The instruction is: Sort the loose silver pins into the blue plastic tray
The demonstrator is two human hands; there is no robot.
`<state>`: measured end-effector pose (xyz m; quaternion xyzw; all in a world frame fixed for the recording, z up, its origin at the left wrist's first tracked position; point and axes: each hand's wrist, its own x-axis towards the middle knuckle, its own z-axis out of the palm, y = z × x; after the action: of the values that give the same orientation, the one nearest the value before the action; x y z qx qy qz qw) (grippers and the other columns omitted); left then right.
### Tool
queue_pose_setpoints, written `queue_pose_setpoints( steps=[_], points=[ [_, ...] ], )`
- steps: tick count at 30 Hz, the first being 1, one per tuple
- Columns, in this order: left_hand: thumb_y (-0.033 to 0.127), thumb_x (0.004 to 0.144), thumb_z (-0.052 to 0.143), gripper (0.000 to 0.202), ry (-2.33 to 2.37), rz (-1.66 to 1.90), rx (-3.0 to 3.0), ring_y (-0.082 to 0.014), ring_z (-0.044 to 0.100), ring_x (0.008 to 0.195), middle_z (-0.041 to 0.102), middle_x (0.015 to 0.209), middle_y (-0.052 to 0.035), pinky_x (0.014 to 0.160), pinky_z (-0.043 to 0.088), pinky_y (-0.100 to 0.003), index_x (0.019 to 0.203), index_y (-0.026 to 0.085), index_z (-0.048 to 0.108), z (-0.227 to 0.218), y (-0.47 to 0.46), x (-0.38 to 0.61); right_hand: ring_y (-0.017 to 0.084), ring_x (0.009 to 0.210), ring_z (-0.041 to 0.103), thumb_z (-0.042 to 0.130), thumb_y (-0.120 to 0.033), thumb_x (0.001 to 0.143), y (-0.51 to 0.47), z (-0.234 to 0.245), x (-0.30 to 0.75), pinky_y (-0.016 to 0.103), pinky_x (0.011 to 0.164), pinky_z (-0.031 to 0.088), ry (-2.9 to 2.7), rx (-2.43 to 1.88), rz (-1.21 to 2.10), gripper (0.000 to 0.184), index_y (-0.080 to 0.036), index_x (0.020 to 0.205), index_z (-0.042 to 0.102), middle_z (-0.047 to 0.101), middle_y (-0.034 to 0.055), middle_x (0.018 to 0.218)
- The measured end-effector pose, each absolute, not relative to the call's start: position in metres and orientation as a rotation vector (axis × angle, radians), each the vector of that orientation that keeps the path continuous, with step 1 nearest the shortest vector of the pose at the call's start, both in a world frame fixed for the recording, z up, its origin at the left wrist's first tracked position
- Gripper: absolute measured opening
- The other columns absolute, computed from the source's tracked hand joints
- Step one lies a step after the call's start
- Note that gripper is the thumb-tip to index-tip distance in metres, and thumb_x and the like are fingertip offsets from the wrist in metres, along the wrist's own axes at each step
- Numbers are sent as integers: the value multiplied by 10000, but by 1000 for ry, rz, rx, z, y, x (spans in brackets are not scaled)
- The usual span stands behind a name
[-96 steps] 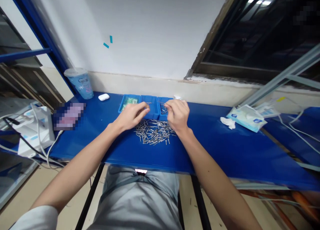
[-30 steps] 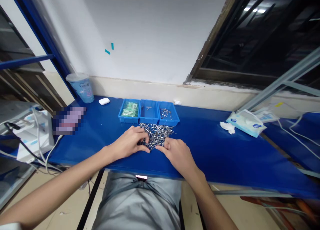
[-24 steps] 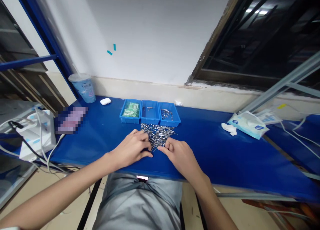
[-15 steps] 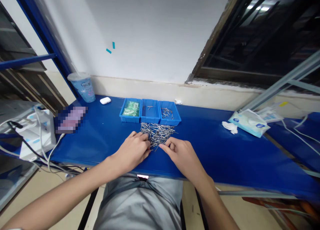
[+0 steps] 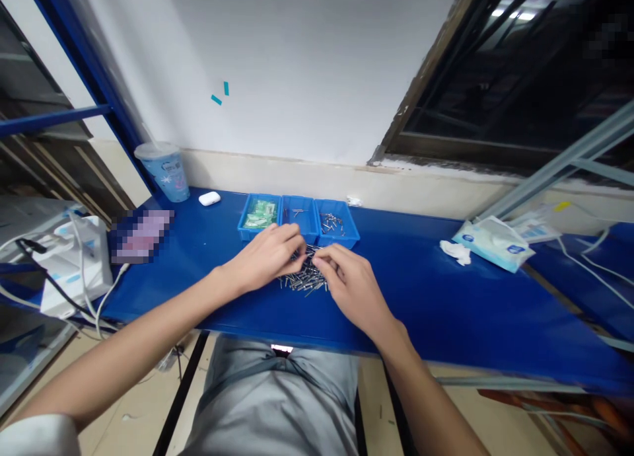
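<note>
A pile of thin silver metal pins [image 5: 303, 284] lies on the blue table in front of three small blue bins. My left hand [image 5: 270, 256] is over the pile's left and far side, its fingers curled and its thumb pointing inward. From the right, my right hand [image 5: 351, 279] reaches over the pile with thumb and index finger pinched together. The fingertips of both hands almost meet above the pins. Whatever lies between them is too small to make out. Parts of the heap are hidden behind both hands.
The left bin [image 5: 242, 233] holds small green-and-white packets. A few pins lie in the middle bin [image 5: 303, 225], more small metal pieces in the right bin [image 5: 351, 234]. A cup [image 5: 166, 172], a white case [image 5: 209, 198] and a power strip [image 5: 79, 271] are leftward; a tissue pack [image 5: 495, 244] is rightward.
Both hands have moved away from my body, from the near edge of the pile to over its far part. The left hand has also shifted slightly right, and the near pins now show.
</note>
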<state>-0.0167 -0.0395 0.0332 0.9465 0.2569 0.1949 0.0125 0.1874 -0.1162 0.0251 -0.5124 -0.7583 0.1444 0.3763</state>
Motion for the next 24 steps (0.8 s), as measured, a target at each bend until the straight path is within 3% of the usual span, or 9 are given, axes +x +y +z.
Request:
queue_pose_setpoints(
  steps=[7, 19, 24],
  points=[
    [290, 1062, 481, 165, 942, 931, 2741, -196, 536, 843, 565, 986, -71, 765, 441, -337, 999, 166, 568, 29, 13, 4, 163, 733, 571, 580, -340, 1005, -29, 41, 197, 298, 725, 426, -1974, -1151, 158, 143, -218, 953, 635, 655, 10, 810],
    [295, 1069, 452, 148, 903, 1074, 2606, -172, 534, 847, 547, 1007, -64, 784, 462, -330, 1002, 188, 529, 11, 20, 0, 213, 941, 661, 326, -300, 1097, -15, 12, 188, 341, 822, 459, -2073, -1157, -150, 350, -179, 1124, 653, 711, 119, 1081],
    [286, 1071, 465, 131, 865, 1098, 2574, -175, 560, 882, 553, 1029, -72, 802, 473, -327, 1045, 184, 542, 9, 12, -1, 206, 893, 640, 369, -342, 1104, -19, 15, 194, 333, 794, 447, -2108, -1202, -150, 353, -196, 971, 661, 699, 97, 1006]
  ],
)
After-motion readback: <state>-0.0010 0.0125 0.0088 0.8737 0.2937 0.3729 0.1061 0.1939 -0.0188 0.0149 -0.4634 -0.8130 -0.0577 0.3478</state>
